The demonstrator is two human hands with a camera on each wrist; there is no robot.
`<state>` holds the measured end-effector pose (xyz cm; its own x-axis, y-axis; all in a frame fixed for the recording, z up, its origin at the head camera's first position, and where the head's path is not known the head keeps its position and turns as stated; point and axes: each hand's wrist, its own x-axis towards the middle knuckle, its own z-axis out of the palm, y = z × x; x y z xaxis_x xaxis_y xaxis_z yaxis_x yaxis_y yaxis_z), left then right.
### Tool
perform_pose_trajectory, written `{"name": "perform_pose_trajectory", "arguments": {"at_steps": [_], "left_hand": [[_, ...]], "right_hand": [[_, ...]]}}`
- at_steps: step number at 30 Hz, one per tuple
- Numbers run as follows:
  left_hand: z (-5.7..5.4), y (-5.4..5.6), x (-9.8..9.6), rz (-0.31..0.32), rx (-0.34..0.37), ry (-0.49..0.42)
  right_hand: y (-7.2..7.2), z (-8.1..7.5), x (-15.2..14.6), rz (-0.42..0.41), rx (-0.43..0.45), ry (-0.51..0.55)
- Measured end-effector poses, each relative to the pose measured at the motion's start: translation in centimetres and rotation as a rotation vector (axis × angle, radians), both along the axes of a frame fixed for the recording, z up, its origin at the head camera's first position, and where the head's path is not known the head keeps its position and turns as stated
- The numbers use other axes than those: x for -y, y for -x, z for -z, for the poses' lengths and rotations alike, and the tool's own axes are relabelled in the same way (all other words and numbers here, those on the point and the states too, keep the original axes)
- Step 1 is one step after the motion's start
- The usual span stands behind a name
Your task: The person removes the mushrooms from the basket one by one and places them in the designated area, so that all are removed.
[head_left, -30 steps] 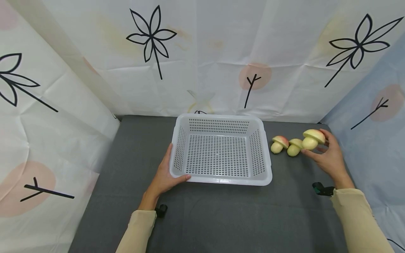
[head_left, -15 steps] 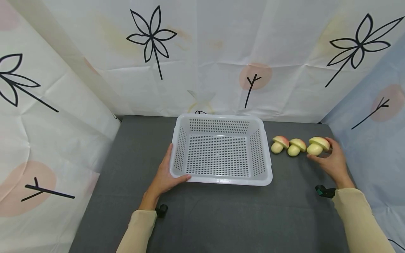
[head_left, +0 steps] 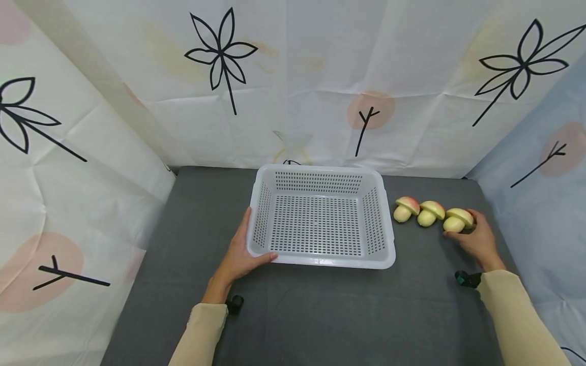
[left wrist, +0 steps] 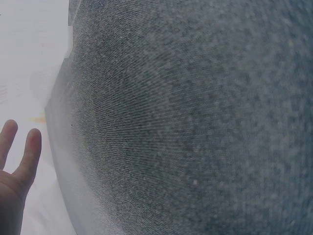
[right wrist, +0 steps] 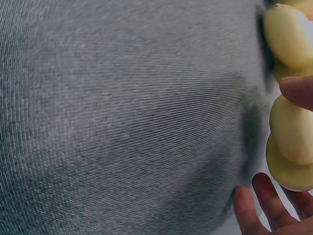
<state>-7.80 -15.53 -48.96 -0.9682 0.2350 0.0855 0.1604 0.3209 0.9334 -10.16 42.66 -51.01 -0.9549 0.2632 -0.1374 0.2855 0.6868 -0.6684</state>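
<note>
A white perforated plastic basket (head_left: 316,223) stands mid-table. My left hand (head_left: 235,256) rests against its near-left corner, fingers extended along the left side and thumb on the front rim. In the left wrist view, the fingers (left wrist: 30,154) look straight. On the right, my right hand (head_left: 478,241) holds a yellow mushroom-shaped piece (head_left: 454,223) between thumb and fingers, low at the table; whether it bears fully on the cloth is unclear. Right wrist view: the thumb touches the pale stem (right wrist: 292,129). Two similar mushroom pieces (head_left: 403,211) with reddish caps lie left of it.
Dark grey cloth covers the table (head_left: 329,315). White printed fabric walls (head_left: 316,86) rise behind and at the left, a bluish one (head_left: 545,218) at the right. The basket's far rim is close to the back wall.
The right hand has lowered its mushroom piece toward the table, to the right end of the row, away from its neighbour. The left hand and basket have stayed in place.
</note>
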Motion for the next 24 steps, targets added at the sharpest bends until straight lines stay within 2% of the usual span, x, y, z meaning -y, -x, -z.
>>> {"name": "perform_pose_trajectory", "arguments": {"at_steps": [8,18,24], "left_hand": [[0.07,0.03,-0.03,0.003,0.006,-0.006],[0.18,0.08,0.01,0.004,0.005,-0.012],[0.16,0.11,0.01,0.005,0.006,-0.022]], "right_hand": [[0.17,0.17,0.28,-0.005,0.027,-0.029],[0.63,0.56,0.32,-0.021,-0.029,-0.051],[0.96,0.83,0.24,-0.013,-0.034,-0.059]]}}
